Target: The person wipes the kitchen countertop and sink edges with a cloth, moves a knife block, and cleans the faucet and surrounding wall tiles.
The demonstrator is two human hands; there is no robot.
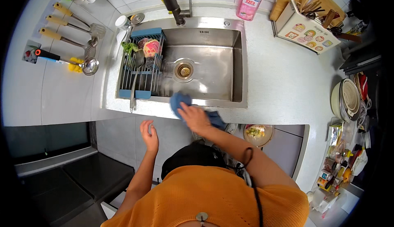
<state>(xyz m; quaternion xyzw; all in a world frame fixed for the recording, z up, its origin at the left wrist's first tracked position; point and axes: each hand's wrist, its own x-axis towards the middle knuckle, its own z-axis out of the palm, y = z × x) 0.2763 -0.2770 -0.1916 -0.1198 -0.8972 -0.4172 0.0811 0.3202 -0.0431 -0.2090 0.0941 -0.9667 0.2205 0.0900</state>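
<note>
A blue cloth (pixel 179 102) is gripped in my right hand (pixel 194 118), pressed against the front rim of the steel sink (pixel 197 102); part of the cloth hangs to the right below the hand. My left hand (pixel 149 135) hovers in front of the counter edge with its fingers apart and nothing in it. In the sink's left side sits a blue drying rack (pixel 137 94). It carries a ladle or large spoon (pixel 134 88), some green leaves (pixel 129 47) and sponges or scrubbing cloths (pixel 152 47). The sink's drain (pixel 183 70) shows in the bare basin.
A dark faucet (pixel 176 13) rises behind the sink. A pink pump bottle (pixel 249 2) and a utensil holder (pixel 303 28) stand at the back right. Ladles and turners (pixel 67 39) hang on the left wall. Below the counter is a bowl with food scraps (pixel 257 134).
</note>
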